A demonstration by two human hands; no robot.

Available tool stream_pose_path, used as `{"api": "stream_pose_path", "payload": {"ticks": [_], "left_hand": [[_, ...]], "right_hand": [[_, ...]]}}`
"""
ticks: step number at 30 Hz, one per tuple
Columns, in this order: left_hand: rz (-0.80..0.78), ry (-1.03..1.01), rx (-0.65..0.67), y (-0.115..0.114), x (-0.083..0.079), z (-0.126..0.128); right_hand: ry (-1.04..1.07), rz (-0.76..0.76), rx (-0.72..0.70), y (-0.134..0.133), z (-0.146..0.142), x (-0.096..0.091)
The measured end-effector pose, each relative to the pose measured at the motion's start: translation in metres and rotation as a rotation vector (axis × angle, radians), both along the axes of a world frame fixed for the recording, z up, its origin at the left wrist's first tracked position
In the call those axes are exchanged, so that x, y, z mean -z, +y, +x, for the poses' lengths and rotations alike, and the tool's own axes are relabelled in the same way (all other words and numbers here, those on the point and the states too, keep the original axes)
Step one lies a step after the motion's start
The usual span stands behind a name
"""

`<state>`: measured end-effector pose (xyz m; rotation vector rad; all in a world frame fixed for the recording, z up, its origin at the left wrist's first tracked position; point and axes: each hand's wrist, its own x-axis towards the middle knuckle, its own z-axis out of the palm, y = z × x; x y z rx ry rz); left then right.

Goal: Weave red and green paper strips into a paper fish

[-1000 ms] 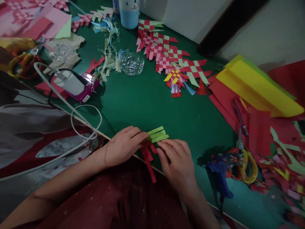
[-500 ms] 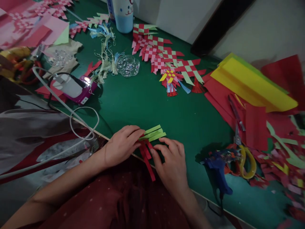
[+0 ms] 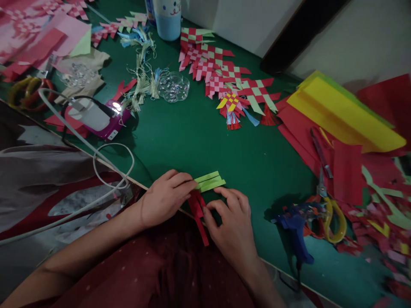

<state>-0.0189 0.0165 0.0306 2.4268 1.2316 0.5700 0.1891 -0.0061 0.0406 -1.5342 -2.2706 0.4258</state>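
My left hand (image 3: 167, 196) is closed on a small piece of paper strips at the table's near edge, its fingers covering the joined end. Light green paper strips (image 3: 210, 181) stick out to the right from under those fingers. Red paper strips (image 3: 199, 214) hang down toward my lap. My right hand (image 3: 229, 216) pinches a red strip between thumb and a bent finger, while another fingertip lies close to the ends of the green strips. Whether that fingertip touches them I cannot tell.
Woven paper fish (image 3: 224, 72) lie in a row behind on the green table (image 3: 180, 141). To the right are yellow paper (image 3: 343, 111), yellow-handled scissors (image 3: 335, 220), a blue glue gun (image 3: 297, 237) and paper scraps. A power bank-like purple device (image 3: 112, 128) with a white cable stands left.
My right thumb and bent finger have closed together on a red strip. The green strips sit slightly lower and closer together. My left hand keeps its hold; the view has shifted slightly.
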Motion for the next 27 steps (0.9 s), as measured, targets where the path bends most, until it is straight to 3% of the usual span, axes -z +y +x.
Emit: {"api": "stream_pose_path", "payload": {"ticks": [3,5,8,11,17,22,24,27], "left_hand": [[-0.016,0.016,-0.004,-0.001,0.001,0.000],[-0.018,0.012,-0.010,-0.001,0.002,-0.001],[-0.019,-0.005,-0.009,0.000,0.005,-0.004],[-0.035,-0.069,-0.026,0.002,0.005,-0.009],[-0.042,-0.169,-0.131,-0.003,-0.001,-0.022],[-0.142,-0.143,0.053,-0.015,-0.008,-0.033],[-0.211,-0.149,0.151,-0.016,-0.013,-0.033],[-0.329,-0.223,0.214,-0.009,-0.020,-0.023]], "right_hand": [[0.064,0.106,-0.039,-0.002,0.002,-0.003],[0.072,0.157,-0.146,-0.006,0.001,-0.005],[-0.003,0.150,-0.321,-0.012,-0.004,-0.003],[-0.092,0.144,-0.357,-0.018,-0.010,0.005],[-0.092,0.248,-0.321,-0.031,-0.009,0.020],[0.075,0.219,-0.298,-0.042,0.000,0.019],[0.208,0.146,-0.191,-0.041,0.004,0.015],[0.456,-0.133,0.069,-0.030,0.006,0.003]]}}
